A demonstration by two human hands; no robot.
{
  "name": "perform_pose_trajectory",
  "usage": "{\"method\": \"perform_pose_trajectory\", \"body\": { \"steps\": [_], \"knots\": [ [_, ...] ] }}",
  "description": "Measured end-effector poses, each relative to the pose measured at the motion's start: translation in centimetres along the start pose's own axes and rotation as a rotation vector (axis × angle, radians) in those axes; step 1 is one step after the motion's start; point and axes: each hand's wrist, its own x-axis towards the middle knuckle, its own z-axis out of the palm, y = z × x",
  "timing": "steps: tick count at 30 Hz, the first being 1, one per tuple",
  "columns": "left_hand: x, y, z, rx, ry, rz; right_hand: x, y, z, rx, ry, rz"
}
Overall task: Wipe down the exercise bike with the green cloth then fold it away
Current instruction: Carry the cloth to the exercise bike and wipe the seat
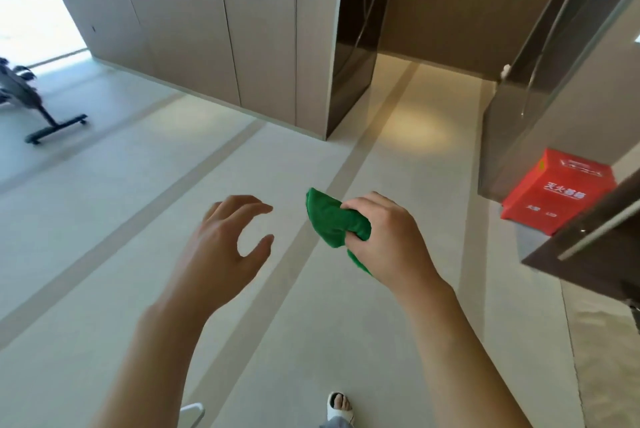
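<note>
Carry the green cloth (334,219) across to the exercise bike (31,98), far off to your left hand's side, and shake it out flat before wiping (a wad cleans poorly). Your right hand (384,237) grips the bunched cloth; your left hand (225,237) hangs loosely spread just beside it, holding nothing.

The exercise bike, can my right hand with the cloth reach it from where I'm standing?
Probably not. The exercise bike stands far off at the left edge, while the right hand holds the green cloth mid-corridor; open floor lies between.
</note>
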Motion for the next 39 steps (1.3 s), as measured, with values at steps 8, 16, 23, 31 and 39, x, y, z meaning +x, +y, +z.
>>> {"method": "perform_pose_trajectory", "body": {
  "steps": [8, 16, 23, 31, 39],
  "knots": [
    [7.2, 0.4, 1.2, 0.085, 0.089, -0.086, 9.7, 4.3, 0.8, 0.071, -0.046, -0.116],
    [10.5, -1.7, 0.9, 0.152, 0.186, -0.204, 16.9, 6.3, 4.0, 0.171, -0.126, -0.213],
    [13.3, -5.8, -1.6, 0.181, 0.25, -0.273, 23.2, 3.8, 7.6, 0.207, -0.152, -0.264],
    [16.1, -15.4, -6.7, 0.157, 0.281, -0.285, 29.8, -3.0, 14.4, 0.172, -0.173, -0.3],
    [19.0, -26.7, -15.2, 0.161, 0.299, -0.29, 36.7, -12.6, 22.3, 0.169, -0.173, -0.301]
  ]
}}
